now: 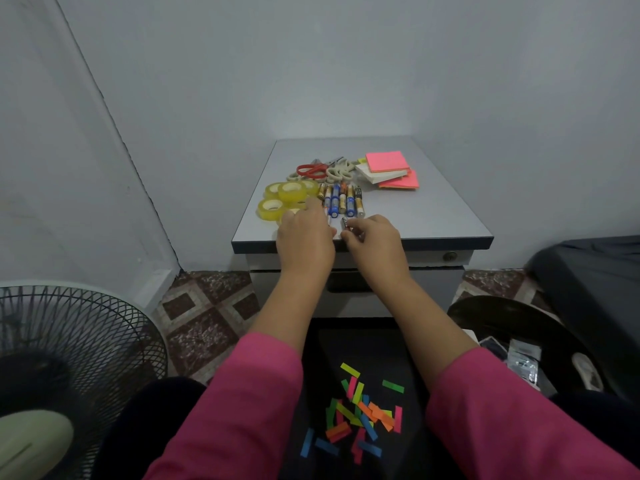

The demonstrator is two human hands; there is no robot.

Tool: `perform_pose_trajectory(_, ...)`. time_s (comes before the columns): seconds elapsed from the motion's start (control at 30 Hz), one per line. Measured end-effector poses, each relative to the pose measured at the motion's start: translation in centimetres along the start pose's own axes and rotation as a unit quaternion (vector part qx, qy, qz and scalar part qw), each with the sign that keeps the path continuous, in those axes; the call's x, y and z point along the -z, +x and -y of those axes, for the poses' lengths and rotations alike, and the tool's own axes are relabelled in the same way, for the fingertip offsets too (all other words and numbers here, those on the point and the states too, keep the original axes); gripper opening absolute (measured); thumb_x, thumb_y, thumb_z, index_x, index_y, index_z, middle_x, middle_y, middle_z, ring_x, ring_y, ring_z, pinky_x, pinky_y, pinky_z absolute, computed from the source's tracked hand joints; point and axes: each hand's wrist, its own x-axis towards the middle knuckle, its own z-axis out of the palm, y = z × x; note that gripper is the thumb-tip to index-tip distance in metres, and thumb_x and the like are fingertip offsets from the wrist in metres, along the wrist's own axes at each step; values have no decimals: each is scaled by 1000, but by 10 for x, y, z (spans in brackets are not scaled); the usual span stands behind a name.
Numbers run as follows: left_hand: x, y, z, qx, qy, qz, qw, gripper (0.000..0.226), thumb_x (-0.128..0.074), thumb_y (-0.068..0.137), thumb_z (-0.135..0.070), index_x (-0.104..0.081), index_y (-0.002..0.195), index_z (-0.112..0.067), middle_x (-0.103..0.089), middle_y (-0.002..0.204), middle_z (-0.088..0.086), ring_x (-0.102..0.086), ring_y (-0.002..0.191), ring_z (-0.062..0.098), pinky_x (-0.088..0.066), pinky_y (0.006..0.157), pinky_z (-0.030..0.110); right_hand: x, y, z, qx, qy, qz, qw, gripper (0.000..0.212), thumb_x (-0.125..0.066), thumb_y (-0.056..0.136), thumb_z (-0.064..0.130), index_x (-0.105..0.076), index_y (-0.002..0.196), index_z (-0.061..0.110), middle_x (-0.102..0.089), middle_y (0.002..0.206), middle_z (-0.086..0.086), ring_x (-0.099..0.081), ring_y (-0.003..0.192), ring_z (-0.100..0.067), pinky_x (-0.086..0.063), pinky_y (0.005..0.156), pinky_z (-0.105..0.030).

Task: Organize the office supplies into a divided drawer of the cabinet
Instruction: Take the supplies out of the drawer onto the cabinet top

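Head view: I see both hands stretched over the front edge of a small grey cabinet [433,216] standing in a corner of pale walls. The right hand [375,239] has its fingers curled round a dark battery [345,224], pinched at the fingertips just above the cabinet top. The left hand [304,233] lies close beside it, palm down, fingers reaching forward; I cannot tell whether it holds anything, though a small light piece shows at its fingertips.

Just beyond the two hands lies a row of batteries [341,199], side by side. To the left of that row, partly under the left hand, sit yellow tape rolls [282,199]. Farther back from the hands lie scissors [318,169], one red-handled pair among pale-handled ones. To the right of those, well beyond the right hand, is a stack of sticky notes [388,171], pink on top.

Below the hands, the cabinet's drawer front [440,284] is closed, with a round lock [450,256] above it on the right.

Nearer than the hands, between pink sleeves [242,403], coloured paper strips [360,414] lie scattered on a dark lap. A fan [69,358] stands at lower left on a patterned tile floor [204,317].
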Motion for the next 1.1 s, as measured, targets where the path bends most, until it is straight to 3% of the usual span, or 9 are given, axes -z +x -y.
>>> perform_pose_trajectory(0.2,-6,-1,7,-20,22,-7,1000,22,-60,92,-33,-60,91,-11,-62,91,7,-49,92,23,-38,65,33,-1,2,-1,-10,6,4,1000,29,-53,96,23,-64,120,12,-55,112,-5,-47,87,-8,-35,74,-20)
perform_pose_trajectory(0.4,-9,-10,13,-35,35,-30,998,21,-53,96,-26,-67,100,-10,-62,97,7,-48,97,23,-39,70,32,-6,1,-2,-14,10,3,1000,31,-50,95,23,-64,122,18,-53,116,-3,-54,102,-14,-41,74,-23)
perform_pose_trajectory(0.6,-9,-11,13,-44,24,-36,998,16,-50,96,-12,-65,97,-9,-63,92,8,-49,93,23,-35,63,31,-12,3,3,-23,-5,-13,1000,29,-51,94,24,-68,117,19,-52,112,-5,-54,104,-18,-48,76,-29)
perform_pose_trajectory(0.73,-10,-12,16,-41,2,-61,997,19,-48,96,-14,-66,92,-10,-64,87,7,-50,88,21,-37,61,31,-11,4,4,-38,13,-11,999,32,-53,93,29,-66,120,19,-52,114,-4,-53,106,-18,-46,75,-29)
perform_pose_trajectory(0.83,-13,-16,21,-22,-11,-86,996,17,-50,96,-16,-64,100,-8,-62,96,7,-51,92,22,-36,66,28,-11,4,4,-45,17,-8,999,38,-55,90,36,-64,123,20,-52,114,-2,-52,106,-15,-39,70,-26)
perform_pose_trajectory(0.93,-16,-18,25,1,-14,-75,997,19,-48,97,-15,-62,106,-7,-60,103,7,-50,96,21,-30,69,24,-11,5,6,-51,4,-5,999,38,-56,89,37,-64,123,22,-51,116,-2,-51,108,-16,-38,70,-26)
perform_pose_trajectory(1.1,-17,-17,26,-10,-21,-63,998,19,-47,96,-11,-64,102,-6,-61,101,8,-51,95,22,-32,68,25,-13,11,8,-58,-9,-3,998,36,-56,89,37,-65,121,25,-51,116,-5,-51,110,-19,-40,72,-27)
